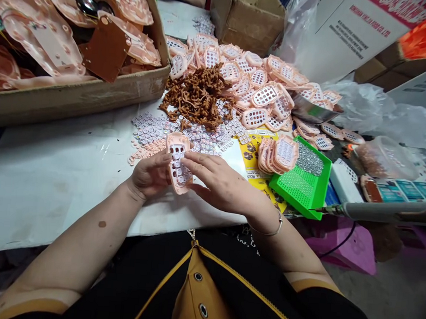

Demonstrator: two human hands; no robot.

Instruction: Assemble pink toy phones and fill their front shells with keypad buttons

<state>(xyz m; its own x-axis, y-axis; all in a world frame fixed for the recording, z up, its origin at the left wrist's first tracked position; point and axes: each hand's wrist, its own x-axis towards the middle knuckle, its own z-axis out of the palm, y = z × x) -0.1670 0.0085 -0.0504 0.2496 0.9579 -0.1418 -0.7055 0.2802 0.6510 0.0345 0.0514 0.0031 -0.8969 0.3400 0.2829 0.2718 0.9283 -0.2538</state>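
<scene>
A pink plastic toy-phone shell (177, 182) is gripped by its left edge in my left hand (149, 174), its fingers wrapped round behind it. White square key buttons (178, 164) fill several of its holes, while the upper holes look dark. My right hand (219, 179) reaches over from the right, fingertips on the keys and thumb near the lower edge; whether a button sits under those fingers is hidden. Just beyond the shell lie loose white buttons (149, 126) and small pink pieces (149, 152) on the white table (69, 178).
Behind are a brown heap of figure-like parts (199, 93) and many pink shells (264, 95). A cardboard box (130, 90) stands left. Stacked shells (279, 153) sit beside a green tray (298, 187) holding small metal pieces. A grey rod-like tool (392, 211) juts in from the right.
</scene>
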